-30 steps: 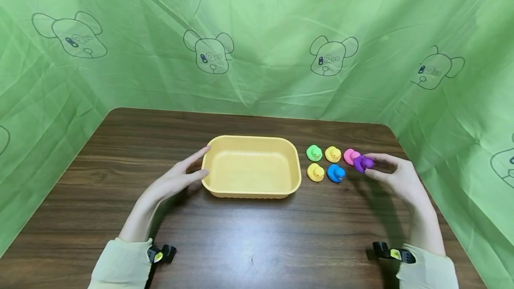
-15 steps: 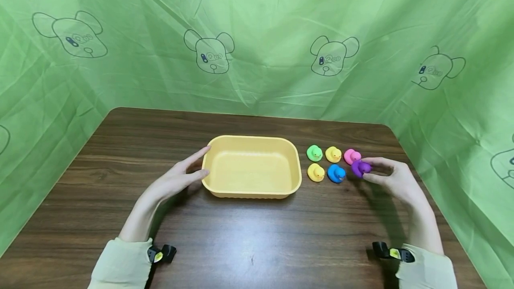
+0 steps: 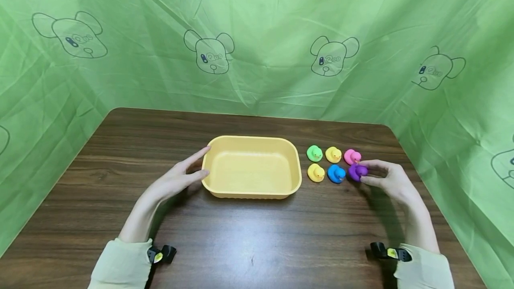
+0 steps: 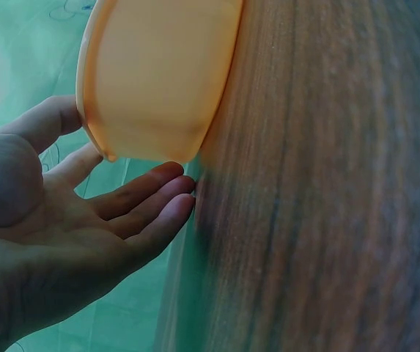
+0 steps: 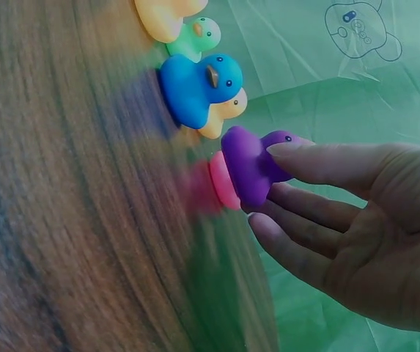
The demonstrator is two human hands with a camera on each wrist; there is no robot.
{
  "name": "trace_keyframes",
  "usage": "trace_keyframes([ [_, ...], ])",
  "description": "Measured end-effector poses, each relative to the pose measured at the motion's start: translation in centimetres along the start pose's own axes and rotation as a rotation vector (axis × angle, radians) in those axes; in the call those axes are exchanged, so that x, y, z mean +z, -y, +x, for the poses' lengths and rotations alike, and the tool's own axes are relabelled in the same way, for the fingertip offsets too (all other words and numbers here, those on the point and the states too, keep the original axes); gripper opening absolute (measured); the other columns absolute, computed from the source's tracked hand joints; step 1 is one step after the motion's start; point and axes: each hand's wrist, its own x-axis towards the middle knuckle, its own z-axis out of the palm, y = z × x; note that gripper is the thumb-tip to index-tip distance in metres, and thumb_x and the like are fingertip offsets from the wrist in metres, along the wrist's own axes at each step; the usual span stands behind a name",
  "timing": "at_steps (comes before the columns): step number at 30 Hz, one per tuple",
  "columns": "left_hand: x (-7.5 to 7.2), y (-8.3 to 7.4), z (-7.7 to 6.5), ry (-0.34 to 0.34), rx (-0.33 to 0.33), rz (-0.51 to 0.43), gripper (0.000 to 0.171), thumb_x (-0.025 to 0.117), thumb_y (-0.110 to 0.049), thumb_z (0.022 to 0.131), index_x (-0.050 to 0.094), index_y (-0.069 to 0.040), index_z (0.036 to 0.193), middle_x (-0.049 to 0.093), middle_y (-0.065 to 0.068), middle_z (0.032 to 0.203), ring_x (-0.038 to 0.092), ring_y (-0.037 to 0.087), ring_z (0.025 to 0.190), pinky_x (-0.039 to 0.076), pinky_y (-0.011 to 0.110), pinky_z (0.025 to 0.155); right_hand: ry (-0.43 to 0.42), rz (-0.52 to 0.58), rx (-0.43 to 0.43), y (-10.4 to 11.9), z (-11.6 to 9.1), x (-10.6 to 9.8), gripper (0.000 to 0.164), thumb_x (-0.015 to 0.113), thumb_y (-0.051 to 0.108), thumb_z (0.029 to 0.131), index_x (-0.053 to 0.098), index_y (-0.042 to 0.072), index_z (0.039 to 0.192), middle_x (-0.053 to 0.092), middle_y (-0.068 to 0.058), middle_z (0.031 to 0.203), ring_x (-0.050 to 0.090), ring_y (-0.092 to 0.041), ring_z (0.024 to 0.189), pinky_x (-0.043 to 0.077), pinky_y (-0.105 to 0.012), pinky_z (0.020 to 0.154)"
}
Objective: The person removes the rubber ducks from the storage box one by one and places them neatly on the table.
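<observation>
My right hand (image 3: 395,183) pinches a purple rubber duck (image 3: 357,172) between thumb and fingers at the right end of the front duck row. In the right wrist view the purple duck (image 5: 248,165) overlaps the pink one behind it. To its left sit a blue duck (image 3: 336,173) and a yellow duck (image 3: 316,172). Behind these are a green duck (image 3: 314,153), a second yellow duck (image 3: 333,154) and a pink duck (image 3: 352,156). My left hand (image 3: 173,183), fingers extended, touches the left side of a yellow plastic basin (image 3: 251,171) with its thumb and forefinger.
A dark wood-grain table (image 3: 241,240) lies under everything. Green cloth (image 3: 265,84) with outlined bear heads hangs behind the table and at both sides. The ducks stand close to the basin's right side.
My right hand has brought the purple duck down, toward me and slightly left, from beside the pink duck to the blue duck's right. The left hand and basin stay put.
</observation>
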Motion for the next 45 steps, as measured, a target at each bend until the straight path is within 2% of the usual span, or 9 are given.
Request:
trace_keyframes([
  [6, 0.0, 0.0, 0.0, -0.009, 0.000, 0.013, 0.072, 0.061, -0.032, 0.105, 0.021, -0.032, 0.165, 0.031, 0.011, 0.169, 0.042, 0.035, 0.147, 0.039, 0.047, 0.113, 0.030, 0.076, 0.009, -0.2, 0.3, 0.4, 0.044, 0.081, 0.011, 0.089, 0.067, -0.003, 0.129, 0.075, -0.018, 0.117, 0.063, 0.013, 0.096, 0.053, -0.012, 0.077],
  [10, 0.0, 0.1, 0.0, -0.007, -0.001, 0.016, 0.072, 0.061, -0.032, 0.105, 0.021, -0.032, 0.165, 0.031, 0.011, 0.169, 0.042, 0.036, 0.147, 0.039, 0.046, 0.113, 0.041, 0.056, 0.032, -0.4, 0.4, 0.6, 0.046, 0.081, 0.011, 0.089, 0.066, -0.002, 0.131, 0.072, -0.024, 0.123, 0.060, 0.014, 0.097, 0.052, -0.012, 0.077],
  [14, 0.0, 0.0, 0.0, -0.006, 0.001, 0.018, 0.073, 0.061, -0.033, 0.105, 0.021, -0.031, 0.165, 0.030, 0.012, 0.169, 0.042, 0.037, 0.147, 0.039, 0.048, 0.113, 0.049, 0.039, 0.052, -0.5, 0.4, 0.6, 0.047, 0.081, 0.013, 0.090, 0.067, -0.001, 0.132, 0.071, -0.024, 0.126, 0.057, 0.015, 0.099, 0.050, -0.011, 0.078],
  [22, 0.0, 0.0, 0.0, 0.008, 0.003, 0.004, 0.073, 0.060, -0.033, 0.105, 0.020, -0.030, 0.166, 0.030, 0.013, 0.169, 0.042, 0.035, 0.147, 0.041, 0.030, 0.109, 0.063, 0.053, 0.089, -0.8, 0.5, 0.9, 0.048, 0.080, 0.014, 0.090, 0.065, 0.000, 0.134, 0.068, -0.025, 0.130, 0.056, 0.014, 0.099, 0.051, -0.017, 0.075],
  [24, 0.0, 0.0, 0.0, 0.008, 0.005, 0.004, 0.073, 0.060, -0.034, 0.105, 0.020, -0.031, 0.166, 0.029, 0.012, 0.170, 0.041, 0.035, 0.148, 0.041, 0.032, 0.110, 0.069, 0.063, 0.095, -0.9, 0.5, 1.0, 0.048, 0.080, 0.014, 0.091, 0.065, -0.001, 0.134, 0.068, -0.026, 0.131, 0.058, 0.012, 0.098, 0.052, -0.018, 0.075],
  [29, 0.0, 0.0, 0.0, 0.008, 0.009, -0.003, 0.073, 0.060, -0.034, 0.105, 0.019, -0.031, 0.166, 0.022, 0.008, 0.173, 0.034, 0.034, 0.152, 0.035, 0.050, 0.117, 0.066, 0.062, 0.096, -0.8, 0.6, 1.1, 0.047, 0.079, 0.012, 0.091, 0.065, 0.000, 0.133, 0.067, -0.027, 0.131, 0.058, 0.013, 0.098, 0.052, -0.016, 0.076],
  [32, 0.0, 0.0, 0.0, 0.007, 0.011, -0.005, 0.073, 0.060, -0.035, 0.105, 0.019, -0.030, 0.166, 0.021, 0.007, 0.173, 0.031, 0.035, 0.153, 0.031, 0.056, 0.118, 0.065, 0.058, 0.098, -0.8, 0.6, 1.1, 0.047, 0.079, 0.011, 0.090, 0.065, 0.000, 0.133, 0.067, -0.027, 0.132, 0.056, 0.014, 0.099, 0.052, -0.016, 0.077],
  [39, 0.0, -0.1, 0.0, 0.003, 0.011, -0.006, 0.073, 0.061, -0.034, 0.105, 0.020, -0.030, 0.166, 0.018, 0.005, 0.174, 0.024, 0.034, 0.156, 0.027, 0.058, 0.120, 0.069, 0.045, 0.114, -1.1, 0.6, 1.3, 0.047, 0.080, 0.011, 0.090, 0.066, 0.001, 0.133, 0.066, -0.025, 0.134, 0.054, 0.013, 0.101, 0.051, -0.016, 0.078],
  [45, 0.1, 0.0, 0.0, -0.003, 0.013, 0.007, 0.073, 0.060, -0.032, 0.105, 0.021, -0.030, 0.166, 0.025, 0.008, 0.172, 0.035, 0.034, 0.151, 0.035, 0.050, 0.117, 0.067, 0.049, 0.107, -1.1, 0.6, 1.2, 0.047, 0.081, 0.011, 0.089, 0.066, 0.001, 0.133, 0.066, -0.026, 0.133, 0.055, 0.011, 0.101, 0.052, -0.016, 0.077],
])
